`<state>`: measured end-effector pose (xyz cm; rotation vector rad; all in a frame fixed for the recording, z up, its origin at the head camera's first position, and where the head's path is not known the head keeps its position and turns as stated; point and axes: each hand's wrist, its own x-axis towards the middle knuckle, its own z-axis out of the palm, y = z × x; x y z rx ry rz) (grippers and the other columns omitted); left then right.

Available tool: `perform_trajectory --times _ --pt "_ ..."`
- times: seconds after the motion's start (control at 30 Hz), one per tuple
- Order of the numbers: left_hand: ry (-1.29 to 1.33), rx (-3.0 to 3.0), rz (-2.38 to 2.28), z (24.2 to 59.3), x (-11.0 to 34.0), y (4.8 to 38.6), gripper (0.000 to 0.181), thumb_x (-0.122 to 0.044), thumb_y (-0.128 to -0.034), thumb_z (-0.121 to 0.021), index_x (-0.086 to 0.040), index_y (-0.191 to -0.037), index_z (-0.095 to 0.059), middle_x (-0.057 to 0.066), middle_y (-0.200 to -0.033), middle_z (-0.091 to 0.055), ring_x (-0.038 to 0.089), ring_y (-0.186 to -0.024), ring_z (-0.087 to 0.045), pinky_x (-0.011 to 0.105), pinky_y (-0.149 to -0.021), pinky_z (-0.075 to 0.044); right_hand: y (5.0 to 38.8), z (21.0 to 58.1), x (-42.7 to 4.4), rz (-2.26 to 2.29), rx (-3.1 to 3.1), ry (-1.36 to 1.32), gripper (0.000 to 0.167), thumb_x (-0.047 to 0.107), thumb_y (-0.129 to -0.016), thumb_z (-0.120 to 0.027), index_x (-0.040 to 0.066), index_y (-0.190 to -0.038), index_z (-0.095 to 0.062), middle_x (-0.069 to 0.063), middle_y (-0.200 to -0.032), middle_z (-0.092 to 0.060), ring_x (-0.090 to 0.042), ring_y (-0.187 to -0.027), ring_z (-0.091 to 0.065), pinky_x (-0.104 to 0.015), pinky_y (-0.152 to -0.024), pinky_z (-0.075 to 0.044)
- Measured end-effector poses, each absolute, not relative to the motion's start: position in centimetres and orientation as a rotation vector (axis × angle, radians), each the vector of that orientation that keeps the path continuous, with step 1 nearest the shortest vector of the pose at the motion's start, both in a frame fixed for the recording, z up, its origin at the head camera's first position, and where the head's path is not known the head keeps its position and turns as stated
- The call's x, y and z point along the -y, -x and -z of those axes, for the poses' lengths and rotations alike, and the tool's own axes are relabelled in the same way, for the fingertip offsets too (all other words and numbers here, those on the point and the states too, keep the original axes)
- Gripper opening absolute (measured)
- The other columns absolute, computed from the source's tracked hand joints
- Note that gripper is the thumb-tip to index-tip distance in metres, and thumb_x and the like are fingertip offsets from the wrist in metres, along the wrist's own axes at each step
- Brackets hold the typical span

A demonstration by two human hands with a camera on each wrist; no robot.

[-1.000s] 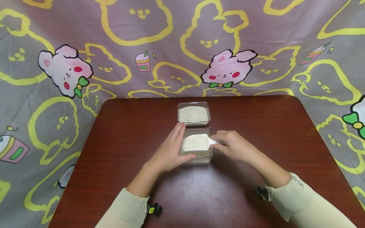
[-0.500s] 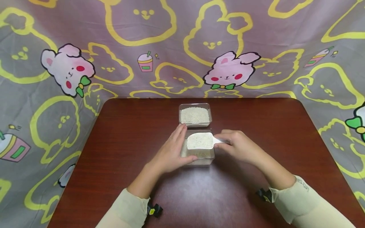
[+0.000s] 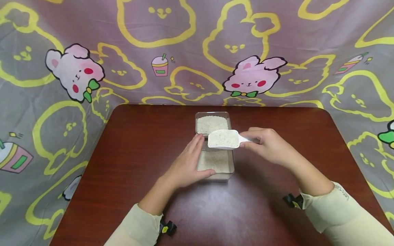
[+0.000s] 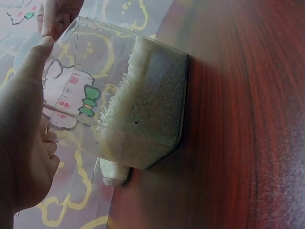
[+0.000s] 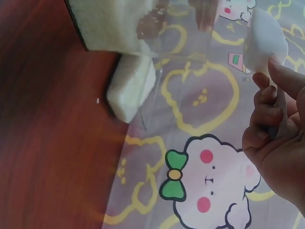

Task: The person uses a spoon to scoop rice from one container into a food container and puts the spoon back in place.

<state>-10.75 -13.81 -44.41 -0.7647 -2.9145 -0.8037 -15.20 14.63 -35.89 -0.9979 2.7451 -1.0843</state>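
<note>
My right hand pinches the handle of a white scoop heaped with rice. The scoop is held level over the gap between two clear rectangular containers, overlapping both in the head view. The near container has rice inside, seen through its wall in the left wrist view. My left hand holds this container at its left side, thumb on the near rim and fingers toward the far corner. Behind it stands the far container, also with rice. From the right wrist, the scoop's underside shows.
Both containers stand on a dark red-brown wooden table. A patterned cloth hangs behind it and at both sides. One loose rice grain lies on the table beside the far container.
The right hand has lifted the loaded scoop out of the near container and moved it up and toward the far container. The left hand stays on the near container.
</note>
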Motion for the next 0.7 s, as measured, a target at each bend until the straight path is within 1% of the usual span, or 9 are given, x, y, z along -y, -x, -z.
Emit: perform_trajectory --times 0.1,0.33,0.4,0.5,0.57,0.7 --pt "0.775 2.907 0.797 44.5 13.8 10.8 0.111 -0.064 -0.0820 -0.066 -0.001 -0.157 -0.013 0.010 -0.166 -0.010 0.022 -0.153 -0.008 0.041 -0.122 -0.019 15.9 35.5 -14.8 1.074 -2.752 0.975 0.025 0.014 -0.086 -0.075 0.013 -0.111 -0.075 0.007 -0.082 -0.064 -0.009 -0.073 -0.053 -0.022 -0.061 -0.045" --pt "0.790 2.907 0.773 44.3 13.9 11.0 0.111 -0.067 -0.0827 -0.063 -0.001 -0.157 -0.013 0.009 -0.166 -0.008 0.020 -0.153 -0.007 0.039 -0.122 -0.018 18.8 35.7 -14.7 1.056 -2.772 0.950 0.026 0.013 -0.087 -0.075 0.008 -0.112 -0.074 0.000 -0.092 -0.072 -0.015 -0.080 -0.057 -0.023 -0.068 -0.048" --pt "0.789 2.911 0.783 44.2 13.9 11.0 0.111 -0.067 -0.0829 -0.063 -0.002 -0.157 -0.012 0.008 -0.166 -0.007 0.019 -0.153 -0.006 0.039 -0.122 -0.018 19.9 36.3 -14.6 1.051 -2.779 0.928 0.025 0.013 -0.088 -0.074 0.007 -0.112 -0.073 -0.004 -0.095 -0.073 -0.017 -0.083 -0.060 -0.026 -0.071 -0.051" --pt "0.787 2.907 0.794 44.2 13.9 11.1 0.111 -0.066 -0.0827 -0.064 -0.001 -0.157 -0.013 0.008 -0.166 -0.007 0.019 -0.153 -0.007 0.040 -0.122 -0.019 21.7 37.5 -14.3 1.047 -2.788 0.898 0.026 0.014 -0.088 -0.073 0.005 -0.113 -0.073 -0.008 -0.099 -0.074 -0.020 -0.089 -0.064 -0.036 -0.080 -0.054" --pt "0.779 2.910 0.800 44.2 13.9 11.0 0.110 -0.065 -0.0824 -0.065 -0.001 -0.157 -0.014 0.008 -0.166 -0.007 0.019 -0.153 -0.007 0.041 -0.122 -0.020 23.0 38.6 -13.9 1.047 -2.784 0.873 0.026 0.015 -0.089 -0.073 0.004 -0.113 -0.073 -0.010 -0.100 -0.074 -0.022 -0.092 -0.065 -0.042 -0.083 -0.054" --pt "0.770 2.913 0.804 44.5 13.8 10.8 0.110 -0.063 -0.0820 -0.067 0.000 -0.156 -0.016 0.009 -0.166 -0.009 0.020 -0.153 -0.008 0.042 -0.121 -0.022 25.0 40.5 -13.2 1.027 -2.768 0.814 0.028 0.018 -0.090 -0.072 0.002 -0.113 -0.072 -0.013 -0.102 -0.073 -0.026 -0.095 -0.065 -0.046 -0.087 -0.053"
